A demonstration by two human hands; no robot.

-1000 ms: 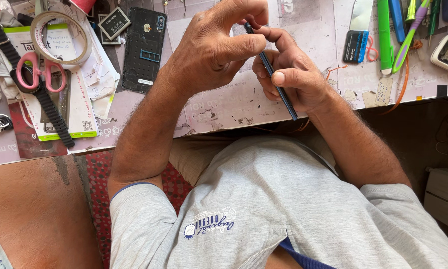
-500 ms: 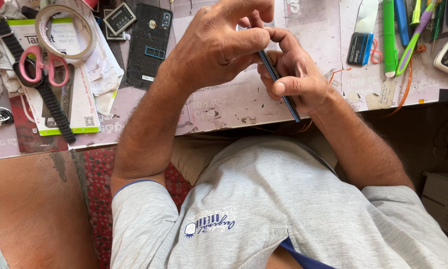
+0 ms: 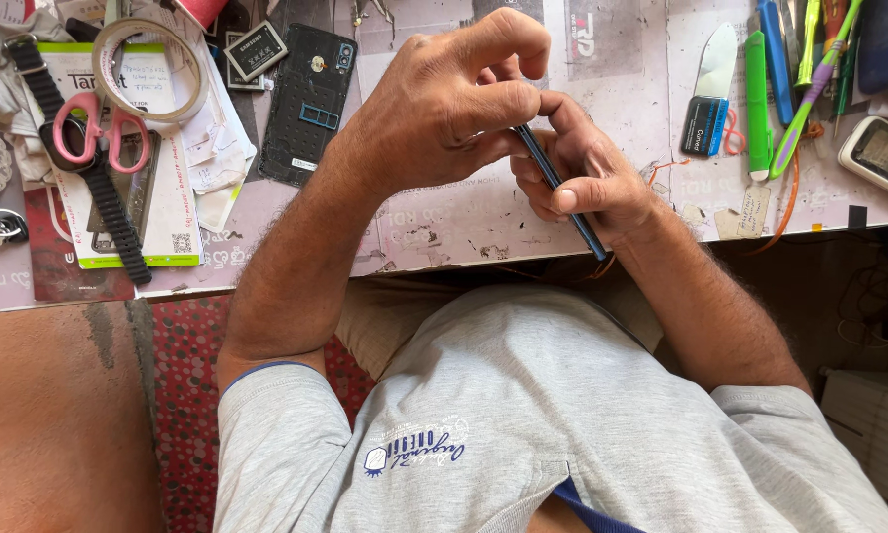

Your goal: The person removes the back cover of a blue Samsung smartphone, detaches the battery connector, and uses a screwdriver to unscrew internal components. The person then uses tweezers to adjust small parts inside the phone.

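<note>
The slim dark phone [image 3: 589, 235] is held edge-on above the near rim of the table [image 3: 444, 242], tilted so its lower end points to about 5 o'clock, toward the person's lap. It shows only as a narrow blue-black strip (face and back are hidden), so I cannot tell whether it is already split open.

The right hand [image 3: 602, 183] cradles it, fingers curled behind and thumb pressed across the edge. The left hand [image 3: 444, 109] closes on its upper end, fingertips pinched together there. This looks like work along the phone's seam. Going further along that edge would call for a firm hold from the right hand and small, careful pressure from the left.

At 10 o'clock lies a black back cover [image 3: 309, 99], with a small battery [image 3: 255, 49] beyond it. Pink-handled scissors [image 3: 99, 133] sit far out at 9 o'clock. At 2 o'clock lie a white-and-blue blade-shaped tool [image 3: 710, 99] and a green tool [image 3: 757, 99].
</note>
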